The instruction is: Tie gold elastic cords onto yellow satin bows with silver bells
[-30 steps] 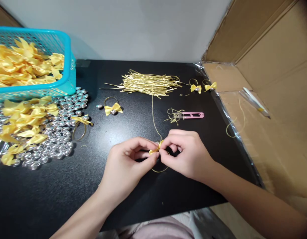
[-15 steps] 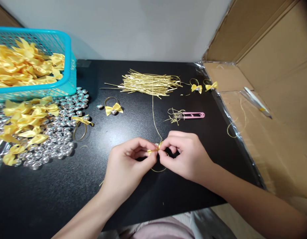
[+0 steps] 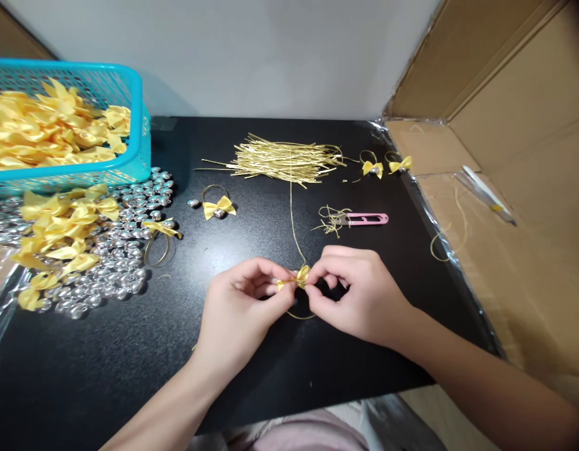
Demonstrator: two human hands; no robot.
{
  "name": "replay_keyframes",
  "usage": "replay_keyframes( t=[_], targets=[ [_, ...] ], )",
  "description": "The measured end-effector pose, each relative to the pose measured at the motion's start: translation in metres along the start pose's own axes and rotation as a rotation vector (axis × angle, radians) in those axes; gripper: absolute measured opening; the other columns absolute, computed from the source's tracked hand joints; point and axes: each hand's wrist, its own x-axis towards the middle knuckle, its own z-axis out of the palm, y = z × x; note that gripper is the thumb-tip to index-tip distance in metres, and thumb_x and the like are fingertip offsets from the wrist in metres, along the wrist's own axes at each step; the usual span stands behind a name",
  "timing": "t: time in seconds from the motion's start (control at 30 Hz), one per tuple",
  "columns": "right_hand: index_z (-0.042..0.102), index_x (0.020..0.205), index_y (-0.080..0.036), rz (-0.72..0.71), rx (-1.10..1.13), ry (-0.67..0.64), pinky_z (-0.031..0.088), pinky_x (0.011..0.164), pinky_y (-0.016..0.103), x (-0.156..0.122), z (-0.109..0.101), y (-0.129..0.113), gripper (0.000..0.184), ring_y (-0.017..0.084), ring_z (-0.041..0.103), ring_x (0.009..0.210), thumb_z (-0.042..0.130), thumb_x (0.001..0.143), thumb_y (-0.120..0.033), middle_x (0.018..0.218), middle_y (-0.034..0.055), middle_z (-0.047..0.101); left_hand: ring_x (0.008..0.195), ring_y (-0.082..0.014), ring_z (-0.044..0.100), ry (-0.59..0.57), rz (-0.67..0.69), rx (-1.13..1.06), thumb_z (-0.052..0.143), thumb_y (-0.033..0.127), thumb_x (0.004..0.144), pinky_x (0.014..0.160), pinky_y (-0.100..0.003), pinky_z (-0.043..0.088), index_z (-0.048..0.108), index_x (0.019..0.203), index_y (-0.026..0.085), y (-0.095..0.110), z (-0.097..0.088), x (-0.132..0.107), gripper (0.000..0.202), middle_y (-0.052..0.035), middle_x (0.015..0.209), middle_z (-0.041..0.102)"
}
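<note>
Near the front middle of the black table, a small yellow ribbon bow (image 3: 302,275) is between my two hands. My left hand (image 3: 247,307) pinches its left side between thumb and forefinger. The fingertips of my right hand (image 3: 359,291) are closed at the bow's right edge; whether they also grip a strand is hidden. A thin gold cord (image 3: 293,225) runs from the bow back toward a bundle of cut gold cords (image 3: 284,160). Below the bow, part of a thin gold loop (image 3: 301,316) shows between the hands.
On the left, a turquoise basket (image 3: 141,125) holds yellow bows. Beside it lie loose bows (image 3: 64,225) and silver beads (image 3: 115,269). Finished-looking bow rings (image 3: 219,207) lie around. Pink thread snips (image 3: 367,218) are at right, and a white-handled cutter (image 3: 487,191) rests on cardboard.
My right fingertips have drawn slightly right from the bow's middle, so more of its right loop shows. The whole view has shifted a little; my left hand keeps its pinch.
</note>
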Motion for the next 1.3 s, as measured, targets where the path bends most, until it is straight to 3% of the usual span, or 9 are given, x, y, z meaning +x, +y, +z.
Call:
replay_keyframes(
  t=[0.27,0.53,0.9,1.3],
  targets=[
    [0.071,0.072,-0.017,-0.010,-0.023,-0.002,0.034,0.052,0.021,-0.0004,0.0003,0.0004,0.006,0.006,0.046,0.053,0.065,0.074,-0.016,0.062,-0.0041,0.053,0.059,-0.0103,0.068,-0.020,-0.028,0.030,0.075,0.016,0.062,0.057,-0.015,0.053,0.068,0.063,0.015,-0.0011,0.0003,0.0011,0.007,-0.0017,0.065,0.075],
    [0.070,0.071,-0.014,-0.160,-0.097,0.040,0.037,0.056,0.021,0.0012,0.0021,0.0012,0.011,0.007,0.051,0.057,0.062,0.078,-0.013,0.063,-0.0020,0.056,0.058,-0.0097,0.067,-0.035,-0.071,-0.014,0.077,0.017,0.061,0.056,-0.014,0.052,0.068,0.063,0.014,-0.0015,0.0021,0.0029,0.010,-0.0027,0.066,0.077],
    [0.068,0.066,-0.016,0.008,0.006,0.012,0.032,0.051,0.019,0.0013,0.0041,-0.0005,0.008,0.005,0.045,0.054,0.064,0.072,-0.014,0.061,-0.0046,0.049,0.059,-0.0087,0.068,-0.007,-0.021,-0.026,0.076,0.013,0.061,0.058,-0.012,0.053,0.069,0.061,0.015,0.0005,0.0042,-0.0010,0.008,-0.0006,0.066,0.076],
    [0.066,0.062,-0.016,0.083,0.043,0.039,0.031,0.048,0.018,0.0025,0.0049,-0.0019,0.006,0.004,0.041,0.049,0.066,0.068,-0.014,0.059,-0.0053,0.048,0.062,-0.0100,0.070,0.028,0.014,-0.047,0.075,0.011,0.060,0.059,-0.013,0.054,0.066,0.058,0.017,-0.0010,0.0054,-0.0015,0.011,0.0004,0.065,0.076]
  ],
)
